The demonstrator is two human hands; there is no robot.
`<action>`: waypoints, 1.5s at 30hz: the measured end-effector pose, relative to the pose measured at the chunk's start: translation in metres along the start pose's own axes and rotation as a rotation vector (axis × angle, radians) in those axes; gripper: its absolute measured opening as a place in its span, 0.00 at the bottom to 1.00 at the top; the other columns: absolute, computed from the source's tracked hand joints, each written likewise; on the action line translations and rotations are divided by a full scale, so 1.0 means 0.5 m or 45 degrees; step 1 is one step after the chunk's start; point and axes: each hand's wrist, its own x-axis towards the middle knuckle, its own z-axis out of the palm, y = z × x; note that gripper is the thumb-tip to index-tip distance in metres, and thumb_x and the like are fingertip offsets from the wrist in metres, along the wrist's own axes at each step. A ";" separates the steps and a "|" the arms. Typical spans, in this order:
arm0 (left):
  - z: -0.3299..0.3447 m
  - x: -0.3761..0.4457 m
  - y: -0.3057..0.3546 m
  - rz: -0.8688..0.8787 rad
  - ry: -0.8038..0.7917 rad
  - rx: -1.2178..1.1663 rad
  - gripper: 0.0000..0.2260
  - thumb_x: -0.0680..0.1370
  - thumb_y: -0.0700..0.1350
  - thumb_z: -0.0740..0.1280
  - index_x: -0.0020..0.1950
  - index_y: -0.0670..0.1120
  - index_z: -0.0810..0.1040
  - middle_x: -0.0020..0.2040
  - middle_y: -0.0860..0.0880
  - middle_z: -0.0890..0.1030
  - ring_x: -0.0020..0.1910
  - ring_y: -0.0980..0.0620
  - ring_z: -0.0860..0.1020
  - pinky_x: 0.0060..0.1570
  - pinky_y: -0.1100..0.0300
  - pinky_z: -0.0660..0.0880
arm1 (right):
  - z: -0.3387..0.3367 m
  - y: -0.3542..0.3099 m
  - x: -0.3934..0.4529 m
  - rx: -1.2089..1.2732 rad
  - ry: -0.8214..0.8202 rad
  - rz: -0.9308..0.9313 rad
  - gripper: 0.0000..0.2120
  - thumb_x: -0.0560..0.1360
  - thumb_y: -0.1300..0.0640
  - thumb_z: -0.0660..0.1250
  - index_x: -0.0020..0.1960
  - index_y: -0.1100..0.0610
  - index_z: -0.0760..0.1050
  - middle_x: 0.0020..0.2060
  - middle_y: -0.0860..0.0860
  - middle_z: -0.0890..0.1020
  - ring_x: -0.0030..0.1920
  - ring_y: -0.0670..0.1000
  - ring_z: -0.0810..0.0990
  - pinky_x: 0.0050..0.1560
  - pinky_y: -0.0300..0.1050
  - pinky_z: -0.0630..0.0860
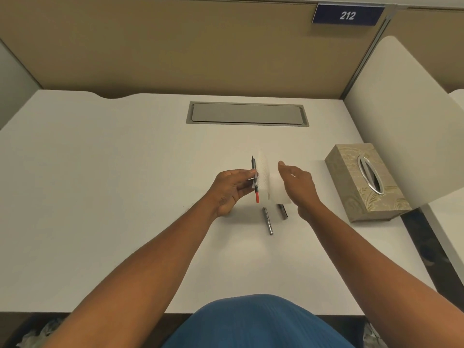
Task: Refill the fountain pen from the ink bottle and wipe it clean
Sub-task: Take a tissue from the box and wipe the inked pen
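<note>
My left hand (232,188) pinches the fountain pen's inner section (254,180) upright over the white desk, nib pointing away and its red converter end toward me. Just right of the pen hangs a white tissue (270,183), held in my right hand (298,185), whose fingers curl around it. The tissue lies close beside the pen; whether they touch I cannot tell. Two grey metal pen parts lie on the desk below my hands: the barrel (268,221) and the cap (283,211), partly hidden by the tissue. No ink bottle is in view.
A beige patterned tissue box (365,182) stands at the right of the desk (113,172). A grey cable hatch (247,113) is set into the desk's far middle. Tan partition walls close the back, and a white divider (406,116) closes the right.
</note>
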 end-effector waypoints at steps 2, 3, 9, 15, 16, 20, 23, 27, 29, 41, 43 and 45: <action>-0.001 -0.006 0.003 -0.002 -0.020 -0.011 0.05 0.79 0.37 0.68 0.49 0.36 0.82 0.41 0.45 0.85 0.40 0.50 0.84 0.45 0.60 0.81 | 0.005 -0.003 -0.001 -0.017 -0.057 0.103 0.28 0.77 0.35 0.61 0.62 0.58 0.77 0.59 0.51 0.78 0.58 0.53 0.75 0.58 0.50 0.73; -0.002 -0.009 0.004 -0.003 -0.029 -0.021 0.05 0.79 0.37 0.67 0.49 0.36 0.82 0.41 0.46 0.85 0.40 0.50 0.84 0.45 0.61 0.81 | 0.008 -0.003 0.002 -0.007 -0.115 0.190 0.32 0.76 0.33 0.60 0.64 0.60 0.76 0.58 0.52 0.78 0.57 0.53 0.76 0.59 0.51 0.74; -0.013 -0.022 0.014 0.008 -0.086 -0.076 0.07 0.80 0.37 0.65 0.51 0.36 0.82 0.47 0.43 0.85 0.45 0.48 0.85 0.52 0.57 0.82 | 0.024 -0.006 -0.005 0.496 -0.611 0.553 0.32 0.75 0.33 0.63 0.60 0.61 0.78 0.51 0.57 0.85 0.48 0.56 0.85 0.52 0.51 0.80; -0.035 -0.033 0.015 -0.030 -0.029 0.087 0.06 0.79 0.40 0.68 0.51 0.38 0.83 0.48 0.45 0.84 0.45 0.47 0.82 0.49 0.58 0.80 | 0.047 -0.007 0.004 0.591 -0.479 0.401 0.07 0.80 0.57 0.66 0.55 0.58 0.79 0.46 0.53 0.83 0.41 0.50 0.82 0.41 0.43 0.77; -0.040 -0.033 0.013 -0.038 -0.002 0.140 0.07 0.79 0.41 0.69 0.52 0.39 0.83 0.48 0.46 0.84 0.45 0.48 0.82 0.48 0.58 0.79 | 0.045 -0.006 0.008 0.524 -0.440 0.372 0.07 0.79 0.57 0.66 0.55 0.57 0.79 0.46 0.53 0.83 0.42 0.50 0.81 0.41 0.43 0.76; -0.052 -0.038 0.008 -0.051 0.064 0.294 0.10 0.77 0.45 0.71 0.55 0.42 0.84 0.52 0.48 0.85 0.47 0.51 0.81 0.46 0.60 0.74 | 0.031 -0.003 0.013 0.197 -0.328 0.182 0.04 0.78 0.57 0.68 0.47 0.57 0.80 0.37 0.52 0.79 0.35 0.50 0.73 0.33 0.41 0.66; -0.055 -0.044 0.007 -0.076 0.034 0.377 0.07 0.78 0.47 0.70 0.51 0.45 0.84 0.52 0.49 0.84 0.47 0.51 0.79 0.45 0.60 0.73 | 0.027 -0.006 0.018 0.050 -0.258 0.036 0.07 0.76 0.56 0.71 0.50 0.60 0.81 0.37 0.53 0.79 0.34 0.51 0.73 0.31 0.41 0.68; -0.057 -0.047 0.005 -0.121 0.007 0.389 0.08 0.78 0.46 0.70 0.53 0.43 0.84 0.48 0.46 0.85 0.38 0.52 0.77 0.39 0.62 0.74 | 0.026 -0.023 0.016 -0.002 -0.336 -0.030 0.09 0.78 0.53 0.69 0.53 0.58 0.80 0.40 0.52 0.82 0.38 0.50 0.77 0.34 0.41 0.72; -0.059 -0.047 0.003 -0.129 0.003 0.402 0.09 0.78 0.45 0.71 0.54 0.41 0.83 0.46 0.45 0.85 0.36 0.53 0.77 0.39 0.62 0.74 | 0.025 -0.028 0.010 0.037 -0.439 -0.023 0.09 0.80 0.53 0.66 0.54 0.58 0.81 0.40 0.50 0.81 0.39 0.49 0.77 0.36 0.41 0.72; -0.068 -0.047 0.010 -0.131 -0.052 0.456 0.09 0.78 0.45 0.71 0.52 0.41 0.85 0.44 0.46 0.85 0.36 0.54 0.75 0.41 0.60 0.75 | 0.026 -0.021 0.004 0.518 -0.874 0.178 0.15 0.81 0.66 0.60 0.67 0.64 0.75 0.54 0.58 0.82 0.44 0.51 0.80 0.42 0.38 0.79; -0.071 -0.047 0.011 -0.129 -0.073 0.459 0.09 0.78 0.46 0.71 0.52 0.41 0.85 0.44 0.46 0.85 0.36 0.53 0.75 0.40 0.59 0.75 | 0.029 -0.020 0.004 0.540 -0.902 0.166 0.16 0.80 0.68 0.61 0.67 0.65 0.75 0.53 0.58 0.82 0.46 0.51 0.80 0.41 0.38 0.78; -0.075 -0.046 0.012 -0.130 -0.080 0.464 0.09 0.78 0.45 0.71 0.52 0.41 0.85 0.43 0.47 0.85 0.36 0.54 0.75 0.38 0.59 0.75 | 0.034 -0.016 0.002 0.590 -0.916 0.162 0.16 0.80 0.68 0.61 0.67 0.65 0.74 0.52 0.58 0.83 0.47 0.51 0.81 0.40 0.37 0.76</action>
